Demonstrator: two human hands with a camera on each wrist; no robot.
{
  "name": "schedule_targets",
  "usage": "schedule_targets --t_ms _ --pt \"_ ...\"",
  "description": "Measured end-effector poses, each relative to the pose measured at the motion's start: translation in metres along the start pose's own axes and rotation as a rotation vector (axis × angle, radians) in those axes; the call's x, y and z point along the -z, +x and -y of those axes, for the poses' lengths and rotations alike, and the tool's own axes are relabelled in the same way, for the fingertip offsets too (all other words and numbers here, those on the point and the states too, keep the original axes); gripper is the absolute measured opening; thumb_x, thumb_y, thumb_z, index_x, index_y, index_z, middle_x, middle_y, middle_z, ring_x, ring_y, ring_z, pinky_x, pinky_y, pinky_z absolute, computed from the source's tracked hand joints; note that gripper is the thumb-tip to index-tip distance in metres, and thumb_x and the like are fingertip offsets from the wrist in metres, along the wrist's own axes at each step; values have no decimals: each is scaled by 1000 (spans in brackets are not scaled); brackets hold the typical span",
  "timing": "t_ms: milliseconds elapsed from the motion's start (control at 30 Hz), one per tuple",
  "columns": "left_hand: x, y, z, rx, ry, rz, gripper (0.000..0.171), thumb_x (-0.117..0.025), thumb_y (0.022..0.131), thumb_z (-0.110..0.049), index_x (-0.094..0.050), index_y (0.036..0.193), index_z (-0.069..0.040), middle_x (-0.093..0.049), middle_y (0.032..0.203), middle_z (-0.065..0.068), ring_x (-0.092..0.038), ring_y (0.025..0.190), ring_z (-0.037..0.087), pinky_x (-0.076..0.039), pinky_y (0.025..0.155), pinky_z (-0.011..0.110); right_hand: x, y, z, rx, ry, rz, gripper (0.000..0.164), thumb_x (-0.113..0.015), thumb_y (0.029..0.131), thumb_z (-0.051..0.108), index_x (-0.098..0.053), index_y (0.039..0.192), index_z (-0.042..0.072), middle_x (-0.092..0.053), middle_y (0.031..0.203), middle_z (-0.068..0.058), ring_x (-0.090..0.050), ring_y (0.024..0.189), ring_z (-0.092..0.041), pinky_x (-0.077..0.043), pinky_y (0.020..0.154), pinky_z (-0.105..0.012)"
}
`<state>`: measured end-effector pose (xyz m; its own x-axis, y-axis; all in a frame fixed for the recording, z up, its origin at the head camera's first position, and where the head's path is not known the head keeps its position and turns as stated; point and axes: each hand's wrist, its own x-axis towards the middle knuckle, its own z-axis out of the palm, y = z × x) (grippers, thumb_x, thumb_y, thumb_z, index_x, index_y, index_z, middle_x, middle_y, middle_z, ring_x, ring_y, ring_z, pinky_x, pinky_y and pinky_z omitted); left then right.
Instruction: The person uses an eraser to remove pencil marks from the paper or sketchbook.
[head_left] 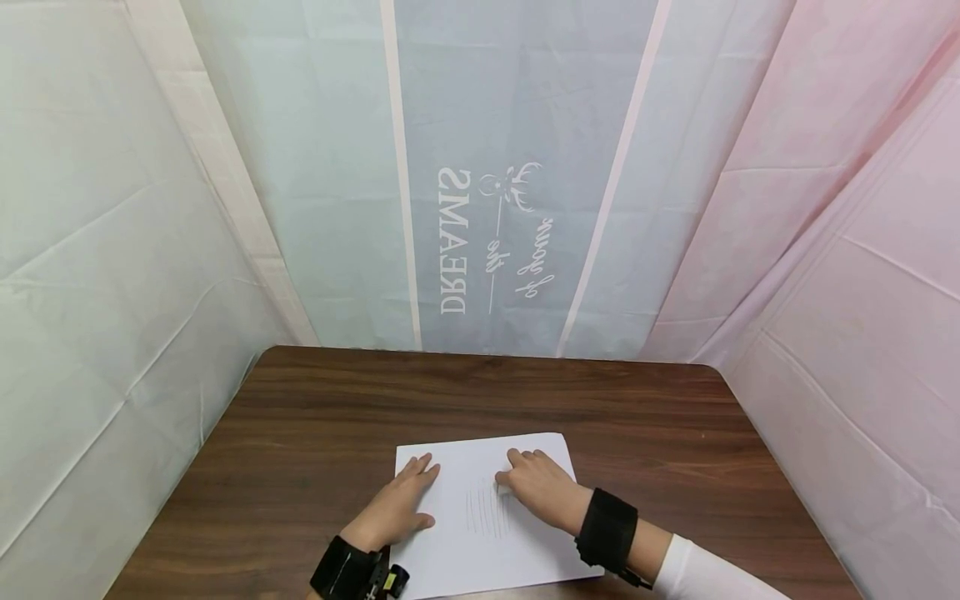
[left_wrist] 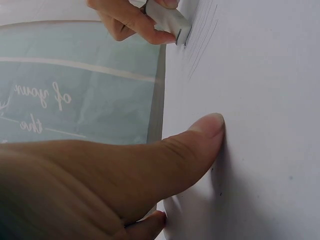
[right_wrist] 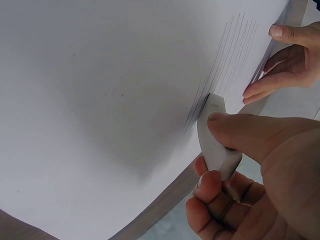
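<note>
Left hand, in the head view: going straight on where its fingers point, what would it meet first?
The left hand would cross paper, then table, and probably meet the curtain first. The right hand seems just right of that line, though depth is unclear.

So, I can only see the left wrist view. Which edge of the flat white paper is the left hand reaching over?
Observer: The left one. In the head view, the person's left hand reaches over the left edge of the flat white paper.
Operator: Cool! And the right hand that's pinching the small whitish block, is it wearing anything on its wrist?
Observer: Yes. The head view shows a wide black band round that wrist.
</note>
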<state>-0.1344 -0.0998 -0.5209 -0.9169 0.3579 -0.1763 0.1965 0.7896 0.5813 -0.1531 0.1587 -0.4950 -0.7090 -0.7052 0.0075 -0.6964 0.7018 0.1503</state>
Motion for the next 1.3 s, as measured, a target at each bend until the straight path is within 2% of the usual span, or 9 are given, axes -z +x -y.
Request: schedule_targets --t_ms 600,1300 --pt "0 0 0 -34 17 -6 73 -84 77 -10 -54 142 5 -39 158 27 -33 148 49 -33 117 63 3 -4 -3 0 10 2 22 -76 87 15 -79 108 22 -65 89 -4 -60 72 -12 -55 70 -31" --pt "0 1 2 -12 15 7 72 -83 79 -11 -53 143 3 -38 159 25 -31 150 47 -33 118 62 2 -7 -6 -20 19 19 22 -76 88 14 -79 109 22 -65 89 -4 -60 72 -13 -56 73 -33"
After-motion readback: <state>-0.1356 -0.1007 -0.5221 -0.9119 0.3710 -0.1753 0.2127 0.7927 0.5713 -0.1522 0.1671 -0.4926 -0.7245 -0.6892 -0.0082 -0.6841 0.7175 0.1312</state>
